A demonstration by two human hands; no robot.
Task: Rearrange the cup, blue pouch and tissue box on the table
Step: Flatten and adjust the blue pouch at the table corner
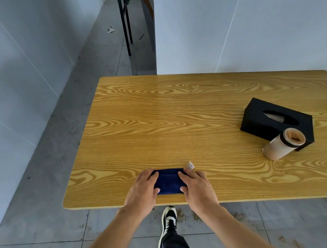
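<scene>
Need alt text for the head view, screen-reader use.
Both hands, left hand and right hand, grip the ends of a blue pouch at the near edge of a wooden table. At far right, a cup stands against a black tissue box.

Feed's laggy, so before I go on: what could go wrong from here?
1. The pouch lies close to the table's near edge; a pull toward the body could drop it.
2. The cup lies tipped against the tissue box; shifting the box may set it rolling.
</scene>
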